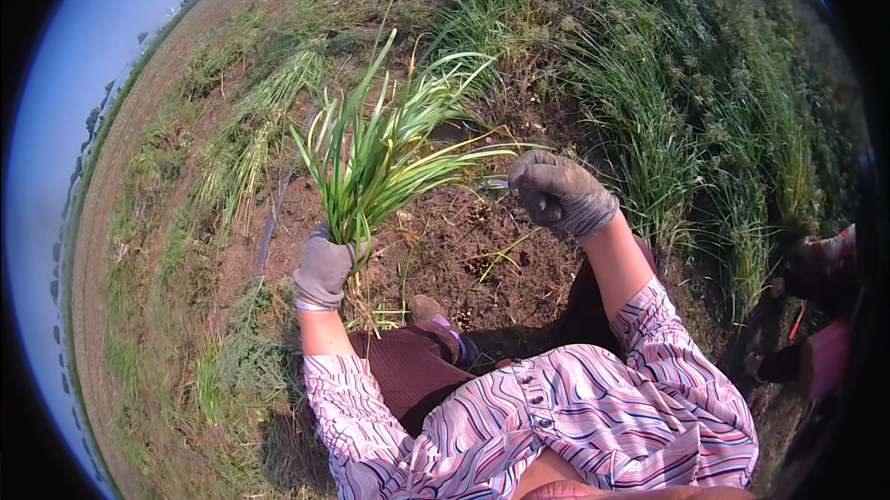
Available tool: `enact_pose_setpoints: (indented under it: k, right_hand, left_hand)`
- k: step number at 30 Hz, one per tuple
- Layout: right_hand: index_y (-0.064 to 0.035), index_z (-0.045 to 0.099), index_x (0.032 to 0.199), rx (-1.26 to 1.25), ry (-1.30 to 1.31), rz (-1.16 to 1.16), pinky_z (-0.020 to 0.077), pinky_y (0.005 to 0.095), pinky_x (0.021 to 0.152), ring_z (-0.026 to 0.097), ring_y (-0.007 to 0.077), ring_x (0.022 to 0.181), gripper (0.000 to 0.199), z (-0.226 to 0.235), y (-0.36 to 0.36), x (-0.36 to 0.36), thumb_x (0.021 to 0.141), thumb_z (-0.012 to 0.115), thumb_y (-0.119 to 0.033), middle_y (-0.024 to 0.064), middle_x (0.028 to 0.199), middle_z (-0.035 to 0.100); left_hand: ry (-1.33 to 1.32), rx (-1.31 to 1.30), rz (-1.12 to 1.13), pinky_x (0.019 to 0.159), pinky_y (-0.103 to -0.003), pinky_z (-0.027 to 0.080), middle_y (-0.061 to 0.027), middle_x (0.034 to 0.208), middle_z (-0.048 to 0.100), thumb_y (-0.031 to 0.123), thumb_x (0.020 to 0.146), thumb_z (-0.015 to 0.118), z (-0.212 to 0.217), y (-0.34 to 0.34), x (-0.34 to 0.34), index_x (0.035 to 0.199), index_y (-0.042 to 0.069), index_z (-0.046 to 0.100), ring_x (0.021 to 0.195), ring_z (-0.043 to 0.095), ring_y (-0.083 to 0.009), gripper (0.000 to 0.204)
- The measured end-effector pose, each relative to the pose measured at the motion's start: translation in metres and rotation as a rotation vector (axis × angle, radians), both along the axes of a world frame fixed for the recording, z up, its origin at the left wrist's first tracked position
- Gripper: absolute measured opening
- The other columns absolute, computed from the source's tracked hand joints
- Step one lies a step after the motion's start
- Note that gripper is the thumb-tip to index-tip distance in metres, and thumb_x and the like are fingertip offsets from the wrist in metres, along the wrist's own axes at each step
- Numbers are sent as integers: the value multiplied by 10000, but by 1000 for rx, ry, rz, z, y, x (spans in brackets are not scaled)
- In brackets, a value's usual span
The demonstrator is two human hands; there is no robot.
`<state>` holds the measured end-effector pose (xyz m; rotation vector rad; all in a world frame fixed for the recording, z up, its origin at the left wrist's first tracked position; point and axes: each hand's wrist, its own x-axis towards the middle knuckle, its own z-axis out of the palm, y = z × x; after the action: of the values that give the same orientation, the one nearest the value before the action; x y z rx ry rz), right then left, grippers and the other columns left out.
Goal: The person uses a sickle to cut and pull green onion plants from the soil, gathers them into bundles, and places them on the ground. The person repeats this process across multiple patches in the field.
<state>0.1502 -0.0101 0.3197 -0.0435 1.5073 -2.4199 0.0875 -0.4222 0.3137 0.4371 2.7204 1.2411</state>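
Observation:
My left hand (pixel 324 266), in a grey glove, is shut around the base of a bunch of long green leafy plants (pixel 380 143) that fan upward. My right hand (pixel 559 192), also in a grey glove, is closed about a small tool whose metal tip (pixel 496 185) pokes out to the left, close to the tips of the leaves. Both sleeves are striped pink, white and purple. Bare brown soil (pixel 464 240) lies under the hands.
Rows of tall green plants (pixel 667 120) stand to the right. Cut leaves lie in piles (pixel 260 120) on the left. My shoe (pixel 431 310) rests on the soil. Another person (pixel 820 315) crouches at the right edge.

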Motion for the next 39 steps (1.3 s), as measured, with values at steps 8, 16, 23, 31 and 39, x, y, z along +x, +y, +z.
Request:
enact_pose_setpoints:
  k: [8,16,23,31,39]
  right_hand:
    - [-43,646,1383,-149,11,-170,392,224,455,509,56,547,406,42,-7,-40,1005,747,-151,-45,755,595]
    - [-112,684,1054,-567,116,-453,313,253,377,431,64,422,224,24,34,-66,1107,662,-328,-49,663,584]
    - [-93,682,1204,-482,-150,-113,402,216,409,440,21,484,278,-12,45,-84,1079,714,-339,-79,763,588]
    - [-137,648,1129,-340,-114,-434,511,183,490,652,81,708,226,-7,13,-41,1063,745,-331,35,1003,724]
    - [-88,637,1087,-376,-41,-720,462,207,428,588,83,569,250,-8,68,-37,1090,698,-331,47,913,723]
  left_hand:
    - [-11,88,1,811,-367,590,-91,1032,835,135,908,806,-15,23,-1,1211,59,781,894,768,-191,314]
    - [365,-246,-63,759,-504,577,-193,955,771,213,907,764,-39,28,-8,1218,116,758,873,738,-424,325]
    - [635,-368,-200,818,-497,576,-141,1071,726,135,818,784,-49,39,-9,1254,151,741,931,708,-390,439]
    - [823,-516,-167,868,-482,580,-83,1208,733,83,908,639,-73,20,-20,1260,160,748,1023,727,-354,378]
    - [579,-354,-10,900,-532,562,-167,1126,775,294,1094,575,-74,28,-29,1252,127,759,1033,721,-425,294]
